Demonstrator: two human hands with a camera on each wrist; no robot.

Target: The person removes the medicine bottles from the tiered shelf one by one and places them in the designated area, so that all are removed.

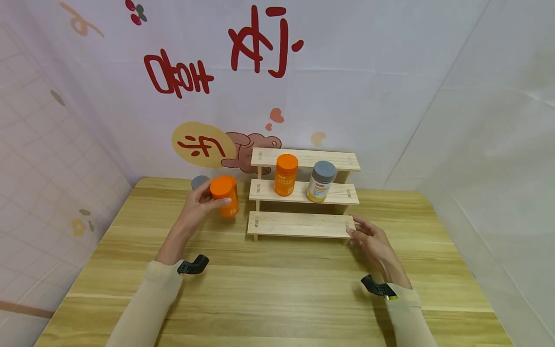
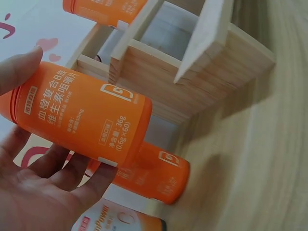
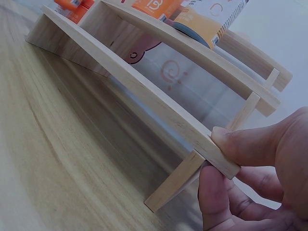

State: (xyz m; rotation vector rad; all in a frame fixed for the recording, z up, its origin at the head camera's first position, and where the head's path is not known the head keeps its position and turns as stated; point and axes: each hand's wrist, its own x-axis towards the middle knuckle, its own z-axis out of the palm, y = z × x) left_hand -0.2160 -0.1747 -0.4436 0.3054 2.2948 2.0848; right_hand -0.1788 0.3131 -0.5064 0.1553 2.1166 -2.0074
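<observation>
My left hand [image 1: 197,207] grips an orange supplement bottle [image 2: 86,113], fingers and thumb around its upper part. The bottle is held up left of the wooden three-step rack [image 1: 299,225]. A second orange bottle [image 2: 159,175] stands right behind it, mostly covered in the head view. My right hand [image 1: 370,239] pinches the right end of the rack's lowest board [image 3: 192,139], thumb on top and fingers beneath. On the middle step stand another orange bottle [image 1: 286,176] and a white-and-yellow bottle with a grey lid [image 1: 322,182].
Behind my left hand a further bottle shows its grey lid [image 1: 200,181]; its label [image 2: 113,216] appears in the left wrist view. The wood-grain table [image 1: 269,299] runs up to a printed white backdrop [image 1: 368,86] behind the rack.
</observation>
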